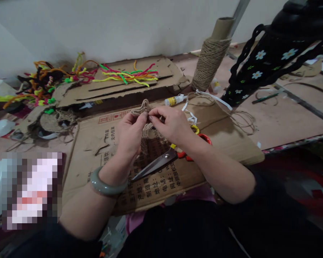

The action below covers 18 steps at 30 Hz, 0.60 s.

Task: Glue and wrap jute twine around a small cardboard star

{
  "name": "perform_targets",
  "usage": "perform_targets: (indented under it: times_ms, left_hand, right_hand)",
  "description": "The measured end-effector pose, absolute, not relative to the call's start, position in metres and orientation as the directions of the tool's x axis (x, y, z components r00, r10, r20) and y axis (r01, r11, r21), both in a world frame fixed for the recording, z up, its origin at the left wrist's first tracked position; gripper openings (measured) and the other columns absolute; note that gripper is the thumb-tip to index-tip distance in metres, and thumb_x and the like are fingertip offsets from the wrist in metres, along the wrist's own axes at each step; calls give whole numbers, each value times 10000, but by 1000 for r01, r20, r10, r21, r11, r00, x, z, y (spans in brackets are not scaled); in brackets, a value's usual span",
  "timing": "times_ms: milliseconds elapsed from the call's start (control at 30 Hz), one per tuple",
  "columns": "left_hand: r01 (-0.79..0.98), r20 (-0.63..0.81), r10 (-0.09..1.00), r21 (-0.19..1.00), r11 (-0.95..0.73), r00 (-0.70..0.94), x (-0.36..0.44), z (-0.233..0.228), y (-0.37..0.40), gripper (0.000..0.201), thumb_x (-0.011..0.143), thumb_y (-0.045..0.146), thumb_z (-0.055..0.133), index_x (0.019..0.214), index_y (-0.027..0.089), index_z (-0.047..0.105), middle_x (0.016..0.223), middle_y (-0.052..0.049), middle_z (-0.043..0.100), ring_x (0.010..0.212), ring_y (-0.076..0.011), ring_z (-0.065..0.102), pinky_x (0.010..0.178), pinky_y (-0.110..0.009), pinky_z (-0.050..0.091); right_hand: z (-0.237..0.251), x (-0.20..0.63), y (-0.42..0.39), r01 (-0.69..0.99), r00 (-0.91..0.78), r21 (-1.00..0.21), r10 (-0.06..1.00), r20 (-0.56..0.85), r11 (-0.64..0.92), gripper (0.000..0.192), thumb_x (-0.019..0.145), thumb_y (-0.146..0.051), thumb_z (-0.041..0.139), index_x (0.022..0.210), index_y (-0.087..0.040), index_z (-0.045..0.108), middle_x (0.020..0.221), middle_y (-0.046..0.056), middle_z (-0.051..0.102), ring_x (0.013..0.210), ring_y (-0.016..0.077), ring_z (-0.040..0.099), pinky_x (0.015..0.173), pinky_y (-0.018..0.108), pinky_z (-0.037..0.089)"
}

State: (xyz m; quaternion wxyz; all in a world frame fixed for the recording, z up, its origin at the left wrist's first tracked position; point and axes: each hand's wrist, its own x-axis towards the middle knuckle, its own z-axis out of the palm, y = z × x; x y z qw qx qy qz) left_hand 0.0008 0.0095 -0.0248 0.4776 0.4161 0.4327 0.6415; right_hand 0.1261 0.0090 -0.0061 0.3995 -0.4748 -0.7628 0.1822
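Peaking at top, tan twine piece (144, 106); parallel strands curving below.

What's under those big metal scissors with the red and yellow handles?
Under the scissors is flat brown cardboard printed with black characters. The silver blades cover some of it, so any printing directly beneath them can't be seen.

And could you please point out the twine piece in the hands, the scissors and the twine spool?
Twine piece (144, 139), head view: lower strands.
Scissors (167, 156), head view: pivot.
Twine spool (210, 63), head view: wound twine.
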Motion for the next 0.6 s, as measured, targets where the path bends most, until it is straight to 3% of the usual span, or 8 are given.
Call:
perform_targets:
  times_ms: [233,367,467,600]
  left_hand:
    - [-260,72,974,957,-127,-214,-4,-20,12,53,663,174,690,634,181,647,616,31,628,563,-79,547,592,-215,453]
    - [-232,78,977,965,-124,-198,-4,-18,10,44,657,163,690,638,178,652,616,37,625,539,-66,523,568,-202,436]
    - [-220,63,990,971,-90,-126,-4,-16,7,36,661,186,704,672,175,671,656,26,646,574,-72,545,601,-209,450]
    - [-204,55,998,977,-58,-23,-2,-14,4,93,641,214,738,700,160,691,677,11,658,602,-78,558,631,-214,451]
  right_hand:
    - [-4,131,8,584,-276,-575,807,523,573,242,833,-212,467,901,-170,696,899,64,621,844,156,562,742,285,425]
    - [2,138,13,496,-153,-677,823,548,543,178,806,-219,512,881,-172,666,879,40,615,804,134,544,735,275,426]
    - [4,141,19,363,-130,-828,903,408,427,188,756,-262,577,900,-154,635,837,25,611,732,117,531,688,268,434]
    - [3,140,24,209,-258,-939,941,218,275,150,694,-228,590,810,-133,597,713,-6,584,641,92,496,611,244,417]
